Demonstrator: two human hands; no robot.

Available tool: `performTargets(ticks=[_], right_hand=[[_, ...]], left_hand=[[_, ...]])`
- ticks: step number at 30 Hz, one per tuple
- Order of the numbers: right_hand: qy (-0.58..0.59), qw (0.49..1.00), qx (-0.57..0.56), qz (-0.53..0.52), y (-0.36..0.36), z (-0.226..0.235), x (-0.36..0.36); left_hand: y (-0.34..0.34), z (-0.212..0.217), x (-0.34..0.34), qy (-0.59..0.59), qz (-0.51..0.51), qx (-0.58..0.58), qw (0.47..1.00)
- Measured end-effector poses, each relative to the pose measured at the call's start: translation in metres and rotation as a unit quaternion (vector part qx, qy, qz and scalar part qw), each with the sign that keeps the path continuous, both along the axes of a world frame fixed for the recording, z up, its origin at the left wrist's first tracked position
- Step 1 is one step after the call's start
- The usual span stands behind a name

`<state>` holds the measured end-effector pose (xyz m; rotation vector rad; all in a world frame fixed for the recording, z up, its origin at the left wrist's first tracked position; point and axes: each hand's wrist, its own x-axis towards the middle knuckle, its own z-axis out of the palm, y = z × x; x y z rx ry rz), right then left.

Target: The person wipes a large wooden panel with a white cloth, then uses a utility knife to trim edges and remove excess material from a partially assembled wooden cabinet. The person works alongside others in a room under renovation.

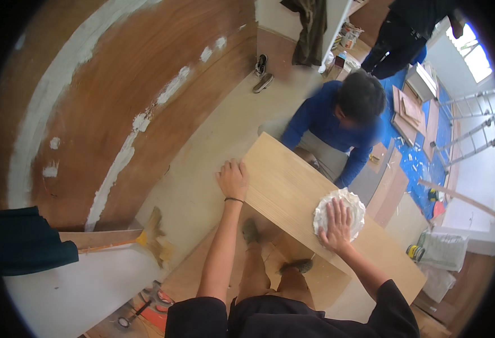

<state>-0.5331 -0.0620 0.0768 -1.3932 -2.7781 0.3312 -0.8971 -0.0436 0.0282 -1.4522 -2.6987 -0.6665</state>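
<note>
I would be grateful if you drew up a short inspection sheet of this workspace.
Surface: light wooden board, laid aslant in front of the person.
Job's things: round white pad on the board.
Clutter: shoes near the wall; broom at lower left; wood pieces at upper right.
Hands: left hand at the board's left end, grip unclear; right hand flat on the pad.
Cables: nothing seen.
Surroundings: brown wall with white patches; co-worker in blue beside the board; metal ladder at right.
</note>
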Motion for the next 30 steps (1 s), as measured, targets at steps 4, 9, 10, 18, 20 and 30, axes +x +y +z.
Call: performTargets(ticks=[4,9,10,18,20,30], right_hand=[[-0.009,0.999,-0.032,0.036,0.027,0.006,-0.055],[-0.007,0.997,-0.024,0.068,0.056,0.006,-0.13],[-0.004,0.997,-0.019,0.075,0.065,0.006,-0.147],[0.048,0.995,0.067,0.051,0.095,-0.012,-0.241],[0.068,0.993,0.096,0.026,0.098,-0.014,-0.26],[0.068,0.992,0.012,-0.11,-0.007,0.005,-0.119]], left_hand=[[0.0,-0.007,0.008,0.004,0.0,0.033,0.999],[0.001,0.007,0.011,0.011,0.016,0.042,0.999],[0.003,0.006,0.008,0.023,0.016,0.051,0.998],[0.004,0.012,0.009,-0.008,0.019,0.012,1.0],[0.009,0.011,0.004,-0.008,0.018,0.024,1.0],[0.001,-0.01,-0.012,-0.008,-0.021,0.03,0.999]])
